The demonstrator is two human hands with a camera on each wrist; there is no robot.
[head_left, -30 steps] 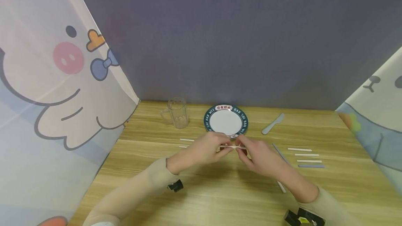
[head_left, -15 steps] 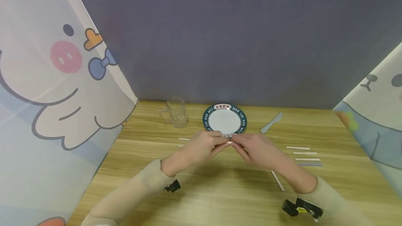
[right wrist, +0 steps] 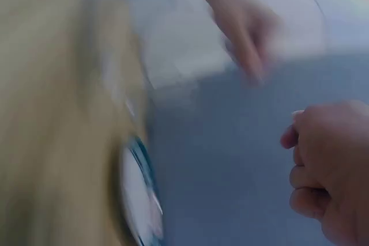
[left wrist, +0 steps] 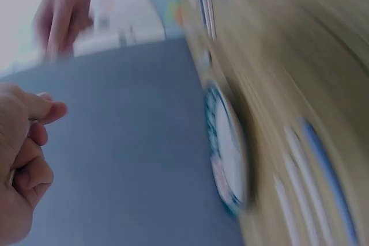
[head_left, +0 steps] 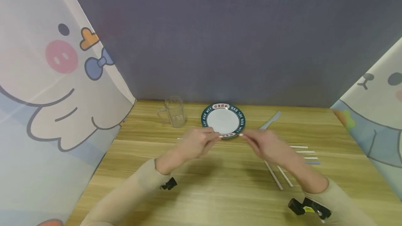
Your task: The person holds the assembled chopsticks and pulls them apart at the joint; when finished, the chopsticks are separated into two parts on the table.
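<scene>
My left hand [head_left: 194, 144] and right hand [head_left: 268, 145] are held apart over the table, in front of the round plate [head_left: 223, 121] with its dark green lettered rim. Between the right thumb and forefinger a small white stick end [head_left: 241, 135] shows; the fingers hide the rest of that piece. The left fingers are curled, with a small pale tip [head_left: 220, 136] at their ends. In the left wrist view a thin pale end [left wrist: 11, 178] also peeks from the curled left fingers. Both wrist views are blurred.
A clear mug [head_left: 176, 114] stands left of the plate, a pale blue knife [head_left: 272, 119] lies to its right. White sticks [head_left: 273, 175] and a blue stick [head_left: 313, 163] lie at the right. In the left wrist view, another blue stick [left wrist: 328, 171] lies beside several white ones.
The hands were together, gripping one white stick between them. They have drawn apart sideways, and a short pale end now shows at each hand's fingertips.
</scene>
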